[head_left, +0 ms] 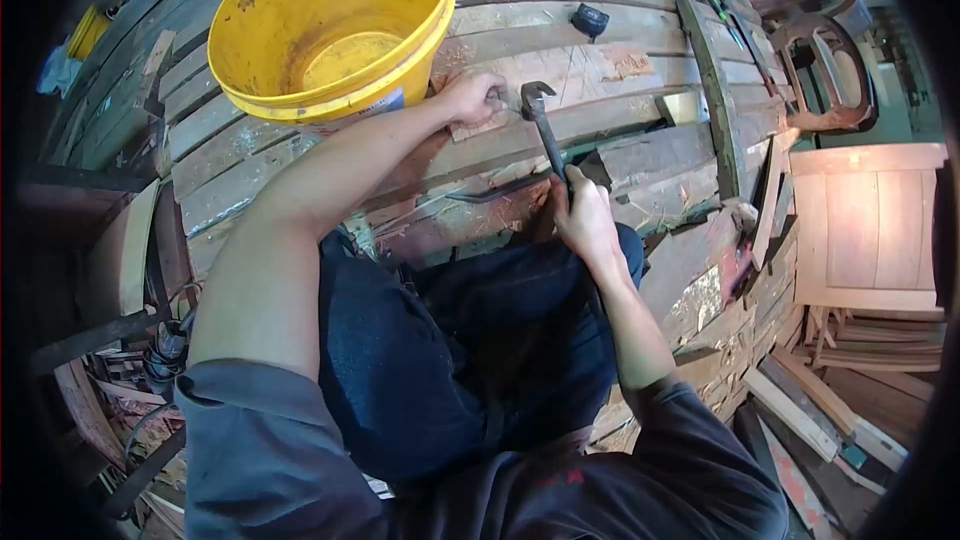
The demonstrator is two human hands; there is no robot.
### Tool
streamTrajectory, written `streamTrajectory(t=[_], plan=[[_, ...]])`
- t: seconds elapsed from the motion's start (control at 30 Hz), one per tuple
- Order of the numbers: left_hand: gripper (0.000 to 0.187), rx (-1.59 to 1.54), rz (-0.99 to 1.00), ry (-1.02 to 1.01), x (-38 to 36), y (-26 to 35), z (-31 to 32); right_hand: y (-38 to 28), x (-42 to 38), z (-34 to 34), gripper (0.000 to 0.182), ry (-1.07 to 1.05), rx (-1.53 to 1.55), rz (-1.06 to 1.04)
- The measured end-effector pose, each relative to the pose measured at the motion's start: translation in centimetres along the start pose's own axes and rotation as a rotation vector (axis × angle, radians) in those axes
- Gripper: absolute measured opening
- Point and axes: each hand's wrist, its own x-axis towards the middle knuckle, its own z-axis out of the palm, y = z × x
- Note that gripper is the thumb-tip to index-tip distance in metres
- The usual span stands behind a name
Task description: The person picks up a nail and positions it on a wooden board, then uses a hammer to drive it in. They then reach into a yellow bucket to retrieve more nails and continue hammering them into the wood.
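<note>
My right hand (588, 215) is wrapped round the dark handle of a hammer (546, 135). The metal head lies over a flat wooden board (590, 80), just right of my left hand (473, 98). That hand rests at the board with its fingers pinched together; a thin, light-coloured bit shows between the fingertips and the hammer head, too small to name. My left forearm passes in front of a large yellow bucket (330, 35), which stands on the slatted wooden floor close to the left hand.
A small black tape measure (590, 20) lies beyond the board. To the right are a long narrow batten (712, 90), a wooden chair frame (825, 70) and a pale wooden panel (868, 225). Stacked timber (820, 410) lies lower right. Wood shavings are scattered over the slats.
</note>
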Motion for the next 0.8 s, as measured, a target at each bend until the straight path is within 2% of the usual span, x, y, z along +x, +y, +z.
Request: streamTrajectory(t=[0.07,0.1,0.2,0.27,0.33,0.4,0.43,0.47,0.53,0.63,0.67,0.77,0.8], plan=[[0.021,-0.052,-0.056,-0.038,-0.6,0.7,0.3,-1.1,-0.4,-1.2,0.023,0.012,0.048,-0.041],[0.022,-0.073,-0.091,-0.080,-0.3,0.5,0.2,-2.4,-0.5,-2.2,0.022,0.002,0.066,0.030],[0.021,-0.080,-0.011,-0.052,-0.3,-0.2,0.5,-3.9,-0.8,-2.6,0.022,0.074,0.136,0.089],[0.020,-0.040,-0.025,-0.046,-0.4,0.0,0.6,-1.9,-0.7,-0.7,0.025,0.077,0.042,0.069],[0.019,-0.004,-0.019,-0.042,-0.5,0.5,0.4,1.0,-0.3,0.6,0.023,0.048,-0.071,-0.041],[0.019,0.028,-0.001,-0.043,-0.6,0.7,0.1,2.3,0.1,0.3,0.024,0.091,0.026,-0.090],[0.018,-0.034,-0.006,-0.031,-0.3,-0.2,0.9,-0.3,-0.1,-1.5,0.022,0.037,-0.002,0.002],[0.019,-0.041,-0.034,-0.055,-0.4,0.0,1.0,-2.2,-0.1,-2.9,0.023,-0.026,0.113,0.107],[0.021,-0.042,-0.087,-0.093,-0.2,0.3,0.3,-3.4,-0.4,-3.5,0.024,0.033,0.088,0.108],[0.022,-0.045,-0.138,-0.117,-0.4,1.2,-0.2,-1.3,-0.6,-1.4,0.025,-0.008,0.023,0.123],[0.021,-0.046,-0.156,-0.125,-0.3,1.5,-0.4,1.2,-0.4,0.1,0.025,-0.013,-0.081,0.022],[0.017,-0.032,0.003,-0.028,-0.5,0.5,0.3,1.9,-1.1,0.5,0.024,0.002,-0.049,-0.007],[0.017,-0.053,-0.048,-0.052,-0.4,0.6,0.3,1.7,-1.2,0.4,0.024,0.018,-0.031,-0.007]])
